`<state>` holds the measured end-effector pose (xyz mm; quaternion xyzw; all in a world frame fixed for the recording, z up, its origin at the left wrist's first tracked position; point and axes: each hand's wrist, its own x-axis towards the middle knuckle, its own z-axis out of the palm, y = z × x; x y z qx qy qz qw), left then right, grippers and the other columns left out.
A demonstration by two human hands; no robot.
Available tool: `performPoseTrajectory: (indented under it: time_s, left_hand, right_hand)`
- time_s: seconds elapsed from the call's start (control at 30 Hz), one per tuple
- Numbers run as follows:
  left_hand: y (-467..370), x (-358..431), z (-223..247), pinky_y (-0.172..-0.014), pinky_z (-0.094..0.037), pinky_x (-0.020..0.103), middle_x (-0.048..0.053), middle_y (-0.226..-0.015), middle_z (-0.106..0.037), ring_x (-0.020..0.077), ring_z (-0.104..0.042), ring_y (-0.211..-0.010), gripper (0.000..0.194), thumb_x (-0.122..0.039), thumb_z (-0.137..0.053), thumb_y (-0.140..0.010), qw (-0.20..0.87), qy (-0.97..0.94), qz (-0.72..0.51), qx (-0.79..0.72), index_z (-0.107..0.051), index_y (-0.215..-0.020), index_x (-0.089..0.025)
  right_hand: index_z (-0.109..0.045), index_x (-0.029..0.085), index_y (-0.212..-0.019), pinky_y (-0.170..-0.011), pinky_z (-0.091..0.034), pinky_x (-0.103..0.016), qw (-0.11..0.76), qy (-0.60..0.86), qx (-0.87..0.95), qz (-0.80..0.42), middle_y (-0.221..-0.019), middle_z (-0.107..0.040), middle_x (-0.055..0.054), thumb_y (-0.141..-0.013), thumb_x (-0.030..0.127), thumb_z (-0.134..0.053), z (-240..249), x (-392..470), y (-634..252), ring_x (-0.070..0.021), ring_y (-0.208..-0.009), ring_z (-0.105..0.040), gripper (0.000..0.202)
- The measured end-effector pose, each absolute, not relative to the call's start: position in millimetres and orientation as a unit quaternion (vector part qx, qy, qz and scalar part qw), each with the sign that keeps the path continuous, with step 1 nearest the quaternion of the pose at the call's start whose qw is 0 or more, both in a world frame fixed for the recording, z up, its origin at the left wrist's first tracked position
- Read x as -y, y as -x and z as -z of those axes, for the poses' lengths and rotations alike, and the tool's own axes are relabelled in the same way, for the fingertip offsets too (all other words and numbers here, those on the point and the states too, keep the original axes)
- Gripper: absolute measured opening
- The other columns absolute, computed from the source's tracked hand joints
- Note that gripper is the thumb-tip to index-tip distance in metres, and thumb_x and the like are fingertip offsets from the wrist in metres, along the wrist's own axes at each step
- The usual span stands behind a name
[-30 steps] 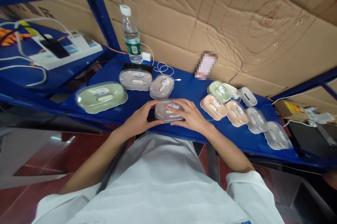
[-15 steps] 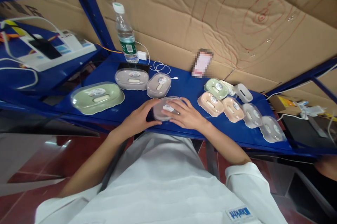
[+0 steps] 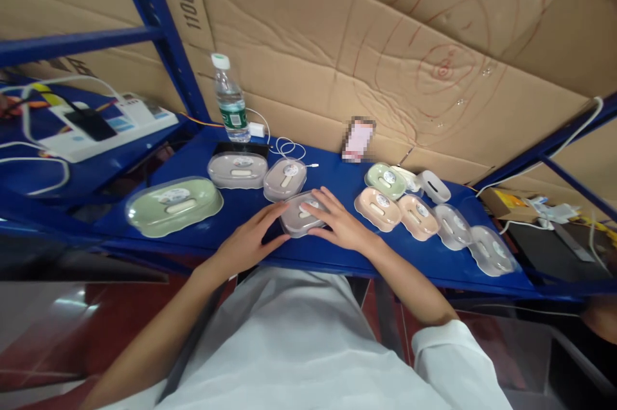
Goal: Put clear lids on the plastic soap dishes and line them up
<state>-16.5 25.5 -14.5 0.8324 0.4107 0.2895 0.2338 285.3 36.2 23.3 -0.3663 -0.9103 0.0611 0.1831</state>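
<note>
A small oval grey plastic box (image 3: pixel 297 222) with a clear lid and a white label lies on the blue shelf in front of me. My right hand (image 3: pixel 343 225) is across its right end, with fingers spread over the lid and the thumb on the near side. At the box's left end is my left hand (image 3: pixel 253 234), thumb and fingers apart, the tips close to or touching the rim. Just behind stands another grey lidded box (image 3: pixel 279 188). Farther left are a longer grey box (image 3: pixel 226 172) and a large green box (image 3: pixel 193 214).
On the right are a small green box (image 3: pixel 380 188), peach boxes (image 3: pixel 373 214), and more grey boxes (image 3: pixel 450 230). A water bottle (image 3: pixel 230 108), a white cable (image 3: pixel 289 148) and a phone (image 3: pixel 359 139) stand or lie along the cardboard wall (image 3: pixel 299 63). A power strip (image 3: pixel 106 133) lies far left.
The grey box between my hands now sits flatter, and more of its lid shows. My right hand's fingers have shifted toward its far right edge. The whole view has tilted upward.
</note>
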Motion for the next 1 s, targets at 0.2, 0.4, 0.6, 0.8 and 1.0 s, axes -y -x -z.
performPoseTrajectory:
  time_s: [0.2, 0.4, 0.6, 0.8, 1.0]
  left_hand:
    - [15.8, -23.9, 12.9, -0.126, -0.05, 0.049, 0.01, -0.17, -0.051, 0.0309, -0.055, -0.154, 0.066, -0.055, -0.059, -0.108, 0.223, -0.831, -0.301, -0.41, -0.041, -0.168, -0.033]
    - [16.4, -23.2, 13.1, -0.129, -0.047, 0.051, 0.009, -0.171, -0.047, 0.03, -0.052, -0.156, 0.063, -0.055, -0.056, -0.11, 0.233, -0.83, -0.289, -0.415, -0.04, -0.167, -0.035]
    - [15.3, -22.3, 16.1, -0.129, -0.046, 0.057, 0.012, -0.177, -0.035, 0.035, -0.049, -0.158, 0.059, -0.05, -0.059, -0.109, 0.181, -0.815, -0.333, -0.438, -0.046, -0.164, -0.034]
    - [13.2, -24.1, 17.0, -0.129, -0.046, 0.058, 0.014, -0.174, -0.039, 0.036, -0.046, -0.159, 0.057, -0.048, -0.057, -0.109, 0.137, -0.822, -0.335, -0.44, -0.049, -0.163, -0.03]
    - [13.1, -23.3, 12.6, -0.128, -0.046, 0.058, 0.013, -0.173, -0.042, 0.0355, -0.046, -0.159, 0.055, -0.051, -0.056, -0.109, 0.143, -0.827, -0.312, -0.445, -0.052, -0.16, -0.03]
  right_hand:
    - [-0.052, 0.03, -0.166, -0.13, -0.043, -0.061, 0.215, 0.391, 0.893, -0.065, -0.172, -0.047, -0.017, -0.104, 0.048, -0.072, -19.4, -37.8, -290.3, -0.0356, -0.167, -0.035, 0.067]
    - [-0.045, 0.031, -0.17, -0.132, -0.041, -0.061, 0.179, 0.376, 0.906, -0.068, -0.179, -0.037, -0.014, -0.109, 0.044, -0.066, -23.2, -36.4, -291.4, -0.0354, -0.171, -0.024, 0.066]
    - [-0.042, 0.035, -0.171, -0.125, -0.05, -0.063, 0.16, 0.465, 0.871, -0.014, -0.177, -0.04, -0.014, -0.109, 0.047, -0.064, -26.3, -37.3, -294.6, -0.0374, -0.158, -0.047, 0.067]
    - [-0.046, 0.028, -0.17, -0.112, -0.056, -0.069, 0.136, 0.553, 0.82, 0.05, -0.173, -0.045, -0.02, -0.108, 0.058, -0.058, -24.7, -33.2, -290.0, -0.0436, -0.133, -0.062, 0.069]
    - [-0.039, 0.019, -0.173, -0.108, -0.059, -0.062, 0.147, 0.587, 0.794, 0.063, -0.172, -0.042, -0.029, -0.109, 0.06, -0.054, -15.0, -34.9, -288.6, -0.0455, -0.131, -0.068, 0.077]
